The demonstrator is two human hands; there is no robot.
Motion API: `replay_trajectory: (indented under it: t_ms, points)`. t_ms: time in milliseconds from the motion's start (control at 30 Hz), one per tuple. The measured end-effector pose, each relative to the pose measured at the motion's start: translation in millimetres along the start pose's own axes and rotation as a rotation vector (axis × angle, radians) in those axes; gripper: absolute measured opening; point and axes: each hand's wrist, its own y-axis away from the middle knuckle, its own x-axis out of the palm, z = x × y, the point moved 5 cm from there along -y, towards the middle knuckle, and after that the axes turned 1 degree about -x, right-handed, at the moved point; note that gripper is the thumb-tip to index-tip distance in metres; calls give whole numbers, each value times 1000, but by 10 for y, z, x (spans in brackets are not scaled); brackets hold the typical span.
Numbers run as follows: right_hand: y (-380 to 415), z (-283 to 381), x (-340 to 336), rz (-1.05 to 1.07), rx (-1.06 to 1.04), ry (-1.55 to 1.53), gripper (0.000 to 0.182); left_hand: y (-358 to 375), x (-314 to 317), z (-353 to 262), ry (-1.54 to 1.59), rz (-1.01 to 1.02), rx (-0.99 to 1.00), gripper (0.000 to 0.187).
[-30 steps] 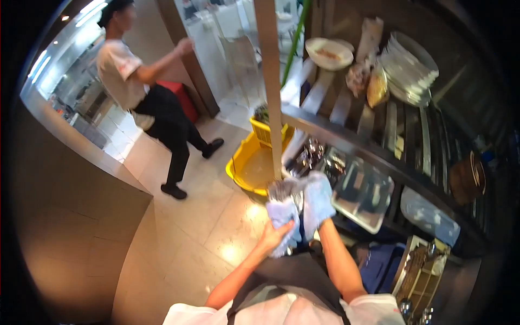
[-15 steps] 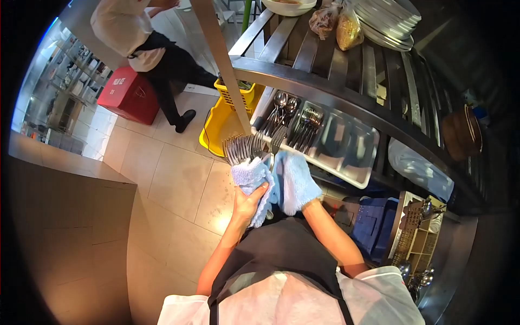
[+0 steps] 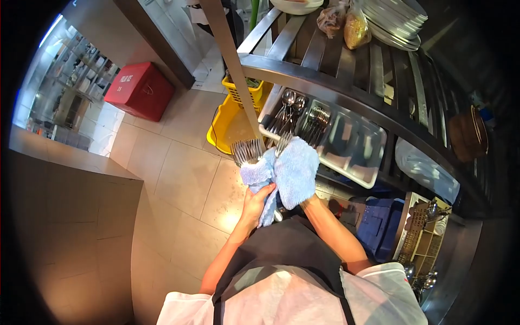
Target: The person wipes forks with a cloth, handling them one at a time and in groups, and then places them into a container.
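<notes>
**Forks wrapped in blue cloth at the cutlery rack**

A steel slatted shelf [image 3: 346, 81] was seen spanning the far right, with a stack of plates [image 3: 392, 21] and two bagged items [image 3: 346, 24] set on it at the far end. A tiled floor [image 3: 179, 179] was spread out to the left, and on it a red box [image 3: 140, 89] was parked far left, well apart from the hands. A yellow bucket [image 3: 230, 130] was placed on the floor just beside the shelf's upright post [image 3: 233, 70]. Under the shelf, a metal cutlery tray [image 3: 352, 151] was laid out, its left compartments filled with spoons and forks. A blue cloth [image 3: 290, 173] was held up in the middle, just near of that tray. The right hand [image 3: 298, 181] was hidden inside the cloth, so its fingers could not be told. The left hand [image 3: 257, 197] was curled shut around the cloth's lower fold. A bundle of forks [image 3: 248, 151] was gripped through the cloth, tines fanned out toward the far left, above the floor beside the bucket.
</notes>
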Motion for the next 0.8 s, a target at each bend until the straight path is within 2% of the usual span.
replay_trajectory:
  t_ms: [67, 167, 333, 400, 433, 467, 500, 533, 667, 700, 733, 800]
  points:
    - [-43, -47, 55, 31, 76, -10, 18, -30, -8, 20, -7, 13, 16, 27]
    - [-8, -165, 234, -48, -42, 59, 14, -5, 4, 83, -52, 100, 100, 30]
    - [52, -57, 44, -260, -19, 37, 14, 3, 26, 103, -246, 38, 226, 29]
    - [45, 34, -49, -159, 15, 190, 15, 41, 45, 54, -190, -53, 288, 20]
    - [62, -46, 21, -146, 125, 102, 17, 23, 49, 76, -188, -15, 272, 19]
    - [122, -126, 132, -149, 124, 107, 17, 17, 80, 83, -185, -10, 274, 19]
    - [222, -170, 229, -263, 58, 49, 17, 22, 94, 74, -180, -17, 287, 18]
    - [224, -167, 251, -255, 59, 32, 16, 21, 94, 53, -177, -27, 303, 18]
    - [291, -80, 183, -93, 88, -93, 18, 45, 73, 21, -309, -32, 419, 18]
    - [280, -49, 126, -39, 107, -131, 20, 63, 101, 19, -241, -21, 403, 18]
    - [233, -40, 79, -9, 153, -155, 22, 72, 116, 0, -234, -22, 407, 18]
    - [72, -110, -21, -108, 347, -15, 20, 74, 125, -14, -298, -10, 382, 26]
